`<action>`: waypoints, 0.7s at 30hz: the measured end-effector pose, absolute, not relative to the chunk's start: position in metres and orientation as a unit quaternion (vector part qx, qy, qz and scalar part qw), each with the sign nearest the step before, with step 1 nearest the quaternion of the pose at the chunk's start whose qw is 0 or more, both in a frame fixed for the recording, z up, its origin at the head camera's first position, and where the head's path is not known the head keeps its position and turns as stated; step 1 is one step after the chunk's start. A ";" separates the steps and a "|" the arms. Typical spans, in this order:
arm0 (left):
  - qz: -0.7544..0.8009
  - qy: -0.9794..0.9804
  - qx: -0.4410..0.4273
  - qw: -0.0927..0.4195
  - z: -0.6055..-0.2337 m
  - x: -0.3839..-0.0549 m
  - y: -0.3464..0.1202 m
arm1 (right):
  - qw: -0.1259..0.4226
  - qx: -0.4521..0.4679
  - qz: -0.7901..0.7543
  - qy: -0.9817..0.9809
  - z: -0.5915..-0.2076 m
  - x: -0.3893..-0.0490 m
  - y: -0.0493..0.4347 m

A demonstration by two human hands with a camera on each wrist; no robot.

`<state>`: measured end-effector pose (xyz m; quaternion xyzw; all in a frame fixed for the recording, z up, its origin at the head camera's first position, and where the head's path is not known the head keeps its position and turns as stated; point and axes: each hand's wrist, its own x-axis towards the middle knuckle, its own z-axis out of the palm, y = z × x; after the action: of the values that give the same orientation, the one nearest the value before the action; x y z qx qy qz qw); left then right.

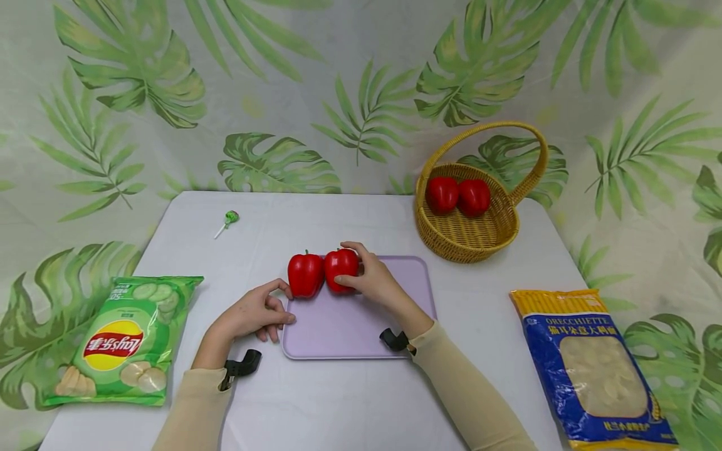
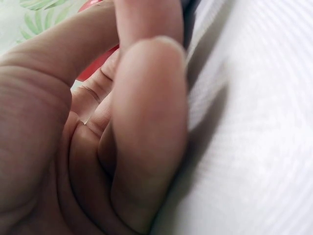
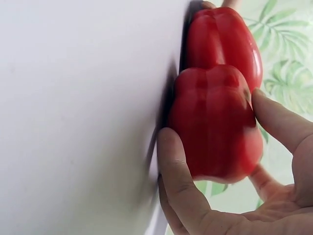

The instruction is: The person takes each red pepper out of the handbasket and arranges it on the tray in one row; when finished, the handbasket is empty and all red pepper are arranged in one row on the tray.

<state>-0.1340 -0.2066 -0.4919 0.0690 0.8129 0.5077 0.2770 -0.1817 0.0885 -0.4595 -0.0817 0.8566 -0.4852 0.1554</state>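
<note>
Two red bell peppers stand side by side on the far left part of a light purple tray [image 1: 361,329]. My right hand [image 1: 375,279] grips the right bell pepper [image 1: 341,263] with thumb and fingers spread round its sides; the right wrist view shows this pepper [image 3: 212,129] between the fingertips. Beside it, the left bell pepper [image 1: 305,275] stands stem up. At the tray's left edge, my left hand [image 1: 256,311] has loosely bent fingers, one fingertip right at the left pepper's lower side. The left wrist view shows mostly fingers [image 2: 151,98], close over the white tabletop.
A wicker basket [image 1: 468,247] with two more red bell peppers [image 1: 442,195] stands at the back right. A green chip bag [image 1: 121,344] lies at left, a blue and yellow pasta bag [image 1: 598,369] at right. Toward the back left is a green-wrapped lollipop [image 1: 230,218].
</note>
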 end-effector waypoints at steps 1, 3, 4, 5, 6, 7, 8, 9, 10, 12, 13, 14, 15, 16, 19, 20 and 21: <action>0.508 0.813 0.069 0.277 -0.492 -0.134 -0.207 | 0.157 -0.080 -0.484 0.857 -0.459 -0.182 0.089; 0.509 0.812 0.070 0.277 -0.492 -0.134 -0.207 | 0.159 -0.079 -0.485 0.856 -0.458 -0.182 0.091; 0.509 0.812 0.070 0.277 -0.492 -0.134 -0.207 | 0.162 -0.079 -0.485 0.856 -0.456 -0.182 0.092; 0.510 0.811 0.071 0.277 -0.492 -0.134 -0.207 | 0.164 -0.080 -0.486 0.854 -0.455 -0.182 0.094; 0.511 0.810 0.071 0.278 -0.491 -0.134 -0.207 | 0.167 -0.081 -0.491 0.852 -0.453 -0.182 0.096; 0.511 0.810 0.073 0.278 -0.491 -0.134 -0.207 | 0.169 -0.082 -0.495 0.848 -0.450 -0.183 0.099; 0.512 0.809 0.074 0.279 -0.491 -0.134 -0.206 | 0.171 -0.084 -0.499 0.845 -0.448 -0.183 0.102; 0.512 0.809 0.074 0.279 -0.491 -0.134 -0.206 | 0.171 -0.085 -0.504 0.842 -0.444 -0.184 0.106; 0.512 0.809 0.076 0.280 -0.491 -0.134 -0.206 | 0.170 -0.085 -0.508 0.840 -0.440 -0.185 0.111; 0.512 0.808 0.077 0.280 -0.491 -0.133 -0.206 | 0.159 -0.085 -0.514 0.839 -0.432 -0.187 0.121; 0.512 0.808 0.078 0.280 -0.491 -0.134 -0.206 | 0.150 -0.086 -0.515 0.840 -0.427 -0.189 0.127; 0.512 0.808 0.077 0.281 -0.491 -0.134 -0.206 | 0.140 -0.086 -0.517 0.840 -0.422 -0.190 0.134; 0.512 0.808 0.078 0.280 -0.491 -0.134 -0.206 | 0.128 -0.086 -0.520 0.840 -0.417 -0.192 0.141; 0.512 0.808 0.078 0.281 -0.491 -0.134 -0.206 | 0.116 -0.084 -0.522 0.841 -0.412 -0.193 0.148; 0.511 0.809 0.074 0.282 -0.491 -0.134 -0.206 | 0.080 -0.079 -0.536 0.837 -0.397 -0.198 0.170; 0.511 0.809 0.073 0.282 -0.491 -0.134 -0.206 | 0.069 -0.076 -0.542 0.834 -0.393 -0.201 0.178; 0.511 0.809 0.072 0.282 -0.490 -0.134 -0.206 | 0.057 -0.072 -0.544 0.834 -0.390 -0.204 0.187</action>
<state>-0.1337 -0.2064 -0.4905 0.0720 0.8086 0.5112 0.2821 -0.2039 0.1869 -0.3899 -0.0721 0.8338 -0.5444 0.0574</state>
